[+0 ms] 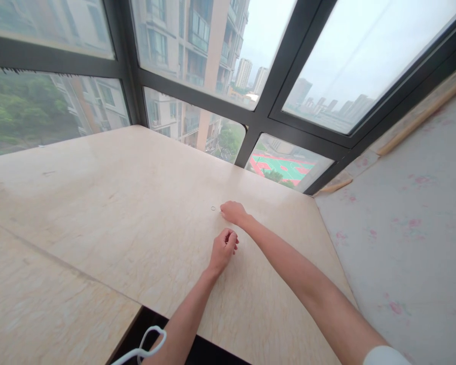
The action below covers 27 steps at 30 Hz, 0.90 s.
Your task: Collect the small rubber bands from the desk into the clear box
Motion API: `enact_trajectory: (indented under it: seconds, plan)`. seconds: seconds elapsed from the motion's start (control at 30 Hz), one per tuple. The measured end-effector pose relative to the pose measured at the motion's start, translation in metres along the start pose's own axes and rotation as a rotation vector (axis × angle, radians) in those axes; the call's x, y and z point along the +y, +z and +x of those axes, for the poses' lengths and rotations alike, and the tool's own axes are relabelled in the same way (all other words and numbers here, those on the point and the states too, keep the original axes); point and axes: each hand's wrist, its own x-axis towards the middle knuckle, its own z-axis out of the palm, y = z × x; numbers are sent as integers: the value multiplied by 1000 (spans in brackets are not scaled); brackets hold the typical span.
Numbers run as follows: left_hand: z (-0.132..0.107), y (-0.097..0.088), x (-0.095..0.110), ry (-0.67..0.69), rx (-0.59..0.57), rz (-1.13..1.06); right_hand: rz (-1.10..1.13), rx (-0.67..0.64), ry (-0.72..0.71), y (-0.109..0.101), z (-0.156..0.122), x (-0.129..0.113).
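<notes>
A small thin ring [213, 208] lies on the pale marble sill [117, 203]. My right hand [232, 212] rests on the sill just right of the ring, its fingers curled together and their tips almost at the ring. My left hand [223, 248] lies a little nearer to me, closed in a loose fist; whether anything is inside it is hidden.
Dark-framed bay windows [258, 116] rise along the far edges of the sill. A floral mattress or cushion [410, 218] borders the sill on the right. A white cord [144, 350] hangs at the bottom edge near a dark gap.
</notes>
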Motion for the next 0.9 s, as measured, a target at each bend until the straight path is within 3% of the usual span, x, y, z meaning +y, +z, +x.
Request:
enact_trajectory:
  seconds: [0.23,0.4,0.6,0.9]
  plan:
    - [2,0,-4,11,16,-16,62,-59,44,5,-24,20]
    - [5,-3,-5,13,-3,-25,228,31,94,17,-62,49]
    - [7,-4,-2,20,-6,-12,520,234,186,38,-138,80]
    - [4,-5,5,33,4,60,862,384,397,70,-266,103]
